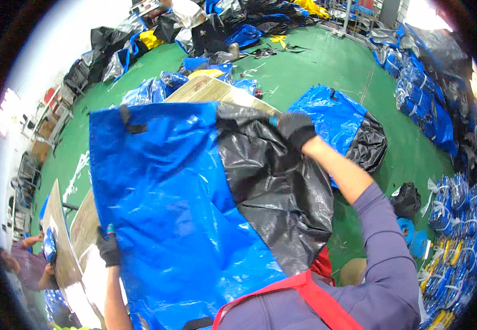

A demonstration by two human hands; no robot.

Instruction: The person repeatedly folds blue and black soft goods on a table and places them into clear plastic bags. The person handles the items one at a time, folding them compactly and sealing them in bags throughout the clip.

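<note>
In the head view, one large sheet of shiny blue and black plastic (178,187) spans the space between two hands in dark knit gloves. The right hand (296,129) grips its upper edge on the black part; the left hand (108,248) is at its left edge, how firmly closed I cannot tell. Beyond the right grip lies one smaller blue-and-black plastic piece (326,113); rightward and nearer the wearer, two round blue rolls (419,245). Left of the left hand, one co-worker (26,269).
</note>
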